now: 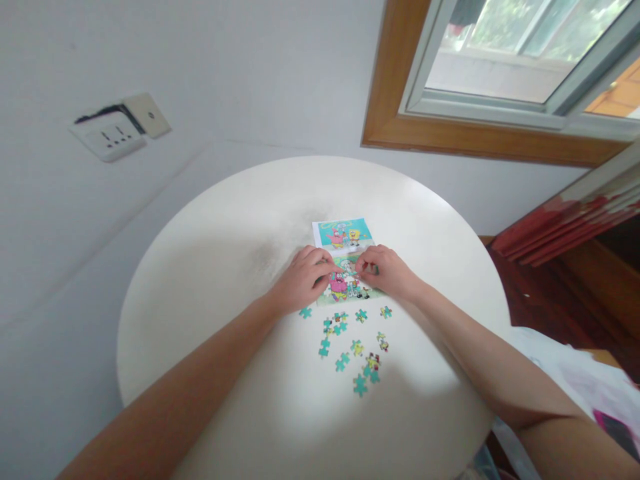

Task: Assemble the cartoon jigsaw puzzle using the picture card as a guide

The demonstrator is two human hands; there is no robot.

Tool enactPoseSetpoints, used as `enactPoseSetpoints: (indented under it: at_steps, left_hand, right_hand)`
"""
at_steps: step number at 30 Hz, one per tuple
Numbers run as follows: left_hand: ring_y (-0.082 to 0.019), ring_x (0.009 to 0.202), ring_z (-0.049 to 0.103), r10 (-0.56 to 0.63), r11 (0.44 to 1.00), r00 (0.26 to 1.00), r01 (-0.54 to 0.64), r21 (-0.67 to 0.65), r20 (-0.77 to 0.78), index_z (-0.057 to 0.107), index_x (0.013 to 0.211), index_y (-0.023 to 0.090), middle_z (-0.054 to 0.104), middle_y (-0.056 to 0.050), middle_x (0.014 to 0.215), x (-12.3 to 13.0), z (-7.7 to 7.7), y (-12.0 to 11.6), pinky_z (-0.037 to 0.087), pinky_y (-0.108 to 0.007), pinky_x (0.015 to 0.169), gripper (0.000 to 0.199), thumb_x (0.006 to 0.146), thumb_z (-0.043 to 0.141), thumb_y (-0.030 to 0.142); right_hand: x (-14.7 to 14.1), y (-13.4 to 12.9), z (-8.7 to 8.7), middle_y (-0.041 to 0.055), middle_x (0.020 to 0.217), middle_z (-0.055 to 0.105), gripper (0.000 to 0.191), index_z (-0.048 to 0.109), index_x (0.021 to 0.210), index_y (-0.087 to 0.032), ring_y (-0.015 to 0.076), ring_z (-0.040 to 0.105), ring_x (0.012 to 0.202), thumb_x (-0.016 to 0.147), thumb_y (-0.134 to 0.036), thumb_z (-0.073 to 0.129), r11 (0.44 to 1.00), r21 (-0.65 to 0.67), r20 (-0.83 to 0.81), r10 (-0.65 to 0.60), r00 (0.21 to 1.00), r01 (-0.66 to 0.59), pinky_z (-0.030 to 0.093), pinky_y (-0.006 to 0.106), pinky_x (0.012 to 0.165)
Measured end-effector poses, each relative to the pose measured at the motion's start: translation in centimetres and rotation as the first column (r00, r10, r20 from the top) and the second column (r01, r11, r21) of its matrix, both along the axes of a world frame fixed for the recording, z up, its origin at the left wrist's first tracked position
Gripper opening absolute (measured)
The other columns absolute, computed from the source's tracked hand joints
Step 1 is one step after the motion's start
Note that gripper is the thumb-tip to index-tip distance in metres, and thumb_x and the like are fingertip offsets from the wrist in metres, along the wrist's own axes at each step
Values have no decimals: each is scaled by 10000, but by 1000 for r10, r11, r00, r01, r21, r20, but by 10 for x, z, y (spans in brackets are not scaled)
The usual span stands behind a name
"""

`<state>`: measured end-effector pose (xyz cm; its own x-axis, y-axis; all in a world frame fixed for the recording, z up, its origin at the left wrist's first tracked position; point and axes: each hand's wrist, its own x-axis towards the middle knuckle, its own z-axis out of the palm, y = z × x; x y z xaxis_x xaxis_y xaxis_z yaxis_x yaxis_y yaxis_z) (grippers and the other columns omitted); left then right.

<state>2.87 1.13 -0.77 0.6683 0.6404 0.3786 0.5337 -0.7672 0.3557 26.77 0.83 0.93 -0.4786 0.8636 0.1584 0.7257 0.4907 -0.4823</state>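
A partly filled cartoon puzzle board lies on the white round table, with a teal picture card just behind it. My left hand rests at the board's left edge, its fingers bent over the pink figure; whether it holds a piece is hidden. At the board's right side my right hand has thumb and forefinger pinched together over the picture, and what is between them is too small to make out. Several loose teal and yellow pieces are scattered on the near side of the board.
The round white table stands against a white wall with a socket. A wood-framed window is at the upper right, above a red curtain. White fabric or plastic lies beside the table on the right.
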Motion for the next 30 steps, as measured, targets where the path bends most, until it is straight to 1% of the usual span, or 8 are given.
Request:
enactPoseSetpoints:
  at_steps: [3, 6, 9, 11, 15, 20, 25, 30]
  left_hand:
    - [-227, 1026, 492, -2, 1000, 1000, 2, 2, 1, 691, 1081, 244, 587, -60, 1048, 0, 0, 0, 389, -401, 932, 318, 852, 513, 113]
    - [-228, 1023, 494, -7, 1000, 1000, 7, -5, 6, 690, 1085, 250, 589, -59, 1043, 0, 0, 0, 391, -409, 927, 322, 847, 520, 117]
    - [-227, 1021, 495, -9, 1000, 1000, 10, -13, 16, 691, 1087, 259, 590, -56, 1044, 0, 0, 1, 394, -412, 925, 323, 849, 520, 124]
    - [-227, 1024, 495, -10, 1000, 1000, 10, -13, 20, 691, 1090, 267, 593, -52, 1043, 0, 0, 1, 394, -414, 926, 332, 845, 522, 120]
    - [-228, 1026, 497, -6, 1000, 1000, 6, -15, 7, 689, 1103, 270, 593, -55, 1050, 0, 0, 1, 391, -410, 933, 352, 839, 524, 107]
    - [-227, 1025, 496, 0, 1000, 1000, 0, -11, -2, 688, 1097, 258, 592, -57, 1048, 0, 1, 0, 392, -407, 932, 332, 852, 516, 117]
    - [-224, 1014, 499, -5, 1000, 1000, 5, -3, 0, 690, 1079, 242, 587, -58, 1048, 0, 1, 0, 388, -404, 933, 320, 844, 518, 110]
    - [-225, 1020, 498, -2, 1000, 1000, 3, 2, -12, 686, 1082, 242, 588, -56, 1049, 0, 1, 0, 388, -400, 931, 318, 844, 522, 111]
  right_hand:
    - [-2, -1, 3, 6, 775, 640, 44, 671, 777, -206, 148, 545, 761, 777, -172, 643, 1000, -26, -56, 1, 998, -3, 393, 276, 757]
    - [-1, 0, 5, -1, 743, 642, 66, 655, 760, -200, 135, 552, 716, 797, -171, 607, 993, -81, -112, -94, 989, 85, 394, 252, 693]
    - [2, 3, 5, -6, 725, 649, 59, 644, 766, -194, 127, 553, 680, 798, -167, 602, 981, -99, -141, -181, 973, 168, 393, 244, 664]
    - [4, 6, 5, -8, 725, 660, 70, 649, 764, -195, 124, 552, 669, 804, -168, 599, 982, -95, -147, -176, 973, 163, 394, 243, 660]
    - [6, 10, 2, 4, 753, 679, 112, 680, 753, -199, 129, 554, 686, 800, -149, 591, 990, -83, -131, -121, 984, 111, 403, 250, 671]
    - [8, 13, -3, 18, 783, 667, 102, 705, 750, -205, 141, 560, 726, 786, -170, 616, 996, -57, -93, -69, 993, 63, 415, 272, 707]
    - [7, 10, -1, 30, 832, 668, 94, 718, 830, -229, 164, 549, 779, 811, -232, 625, 996, 15, 4, -84, 996, 84, 407, 315, 784]
    - [5, 8, -1, 40, 866, 671, 111, 720, 843, -230, 182, 552, 828, 827, -242, 611, 996, 26, 39, -91, 995, 90, 401, 329, 819]
